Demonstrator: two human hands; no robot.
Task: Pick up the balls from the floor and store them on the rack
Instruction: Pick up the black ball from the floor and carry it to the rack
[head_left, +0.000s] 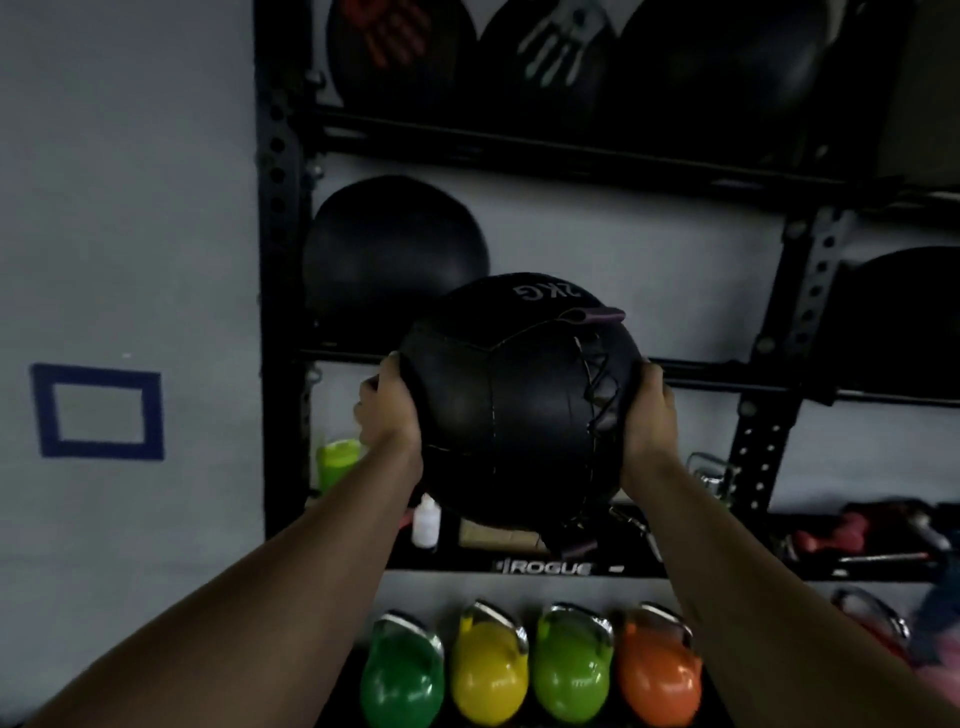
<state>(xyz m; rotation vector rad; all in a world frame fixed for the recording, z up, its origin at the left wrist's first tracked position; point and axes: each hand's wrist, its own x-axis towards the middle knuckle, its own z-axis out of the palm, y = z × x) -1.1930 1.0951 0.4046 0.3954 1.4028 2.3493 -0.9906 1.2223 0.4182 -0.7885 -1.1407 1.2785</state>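
Holding: ball (519, 405) marked 2KG, mid-frame, raised in front of the rack (278, 208)
Left hand (389, 410): clasped on the ball's left side
Right hand (649, 415): clasped on its right side
Stored: one ball (395, 249) on the middle shelf, left of centre; more on the top shelf, upper frame
Left: set this ball in the free gap beside it, judging by the space
Floor: out of view, so any remaining balls can't be told

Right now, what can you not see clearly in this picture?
- Head view: the held ball hides the middle shelf behind it.
- The fingers of both hands wrap behind the ball.
- The top balls are cut off by the edge.
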